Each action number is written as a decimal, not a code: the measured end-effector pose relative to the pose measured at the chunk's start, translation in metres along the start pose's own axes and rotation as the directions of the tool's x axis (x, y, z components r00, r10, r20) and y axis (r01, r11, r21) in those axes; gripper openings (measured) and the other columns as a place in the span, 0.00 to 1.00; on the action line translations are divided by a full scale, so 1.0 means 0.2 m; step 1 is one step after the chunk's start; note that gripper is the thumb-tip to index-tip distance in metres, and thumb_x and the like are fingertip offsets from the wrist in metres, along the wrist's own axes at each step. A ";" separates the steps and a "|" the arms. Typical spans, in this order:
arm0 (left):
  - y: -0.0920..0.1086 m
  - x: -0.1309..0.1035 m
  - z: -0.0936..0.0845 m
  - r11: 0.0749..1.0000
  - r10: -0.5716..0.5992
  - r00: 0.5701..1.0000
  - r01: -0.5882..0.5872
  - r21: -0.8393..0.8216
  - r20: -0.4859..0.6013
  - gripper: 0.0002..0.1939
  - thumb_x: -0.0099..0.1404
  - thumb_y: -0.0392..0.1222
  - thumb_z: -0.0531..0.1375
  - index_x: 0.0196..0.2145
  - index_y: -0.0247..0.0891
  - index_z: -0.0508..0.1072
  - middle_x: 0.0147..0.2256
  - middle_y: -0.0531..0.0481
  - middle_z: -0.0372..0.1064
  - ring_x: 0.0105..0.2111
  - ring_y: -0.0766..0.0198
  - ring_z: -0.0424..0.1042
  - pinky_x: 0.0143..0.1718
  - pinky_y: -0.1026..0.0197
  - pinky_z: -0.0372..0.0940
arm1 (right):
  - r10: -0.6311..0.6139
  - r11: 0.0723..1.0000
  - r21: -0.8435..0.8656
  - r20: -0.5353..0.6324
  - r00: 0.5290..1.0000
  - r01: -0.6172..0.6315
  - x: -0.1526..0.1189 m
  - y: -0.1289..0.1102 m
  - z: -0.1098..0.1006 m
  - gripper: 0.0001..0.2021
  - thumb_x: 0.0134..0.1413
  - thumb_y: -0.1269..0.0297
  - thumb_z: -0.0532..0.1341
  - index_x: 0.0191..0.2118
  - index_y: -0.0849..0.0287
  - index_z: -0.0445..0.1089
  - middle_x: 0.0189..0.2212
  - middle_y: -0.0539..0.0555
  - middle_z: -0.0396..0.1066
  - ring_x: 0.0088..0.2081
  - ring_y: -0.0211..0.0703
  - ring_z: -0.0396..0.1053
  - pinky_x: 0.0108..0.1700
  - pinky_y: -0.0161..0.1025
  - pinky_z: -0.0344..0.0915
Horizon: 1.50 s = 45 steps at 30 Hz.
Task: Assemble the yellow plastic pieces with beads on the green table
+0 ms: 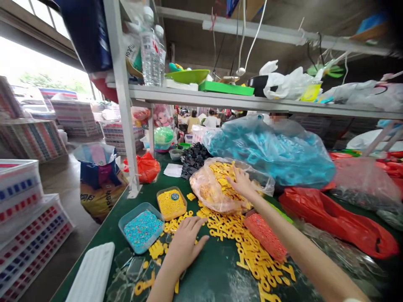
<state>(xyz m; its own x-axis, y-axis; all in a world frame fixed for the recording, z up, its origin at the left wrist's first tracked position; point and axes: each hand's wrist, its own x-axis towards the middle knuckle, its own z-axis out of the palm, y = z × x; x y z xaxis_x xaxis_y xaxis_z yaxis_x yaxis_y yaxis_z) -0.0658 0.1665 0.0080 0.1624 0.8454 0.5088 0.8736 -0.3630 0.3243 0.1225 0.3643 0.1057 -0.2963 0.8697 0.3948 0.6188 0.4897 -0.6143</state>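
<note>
My right hand (243, 183) reaches over a clear plastic bag (203, 184) full of yellow plastic pieces (222, 176). Its fingers are spread, and nothing shows in its grasp. Low over the green tabletop (217, 262), my left hand (185, 240) lies with fingers stretched out and thumb apart, holding nothing visible. Loose yellow plastic parts (252, 247), many with ring-shaped ends, spill from the bag toward the front. Close to my left hand stand a tub of yellow beads (170, 204) and a tub of blue beads (143, 226). A container of red beads (266, 235) sits under my right forearm.
A large bag of blue pieces (270, 151) and a pile of black parts (197, 157) lie at the back. Red plastic bags (336, 218) cover the right side. Overhead runs a metal shelf (220, 100) with bottles. A white ridged object (92, 272) rests at the front left.
</note>
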 end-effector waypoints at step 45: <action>0.05 0.02 0.08 0.995 -0.078 0.921 0.046 0.094 0.381 0.16 0.69 0.43 0.58 0.54 0.41 0.72 0.54 0.46 0.71 0.53 0.53 0.68 0.56 0.48 0.62 | -0.372 0.876 -0.094 0.492 0.787 0.473 -0.52 0.19 0.41 0.20 0.65 0.61 0.52 0.57 0.64 0.66 0.58 0.63 0.67 0.60 0.53 0.61 0.62 0.52 0.57</action>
<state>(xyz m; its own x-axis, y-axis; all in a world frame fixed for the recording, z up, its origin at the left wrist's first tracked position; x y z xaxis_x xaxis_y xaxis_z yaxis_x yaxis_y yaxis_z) -0.0503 0.1717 0.0005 0.2559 0.9565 0.1398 0.9194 -0.2855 0.2707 0.1180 0.2975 -0.0154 -0.8215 0.5328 0.2031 0.4702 0.8345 -0.2871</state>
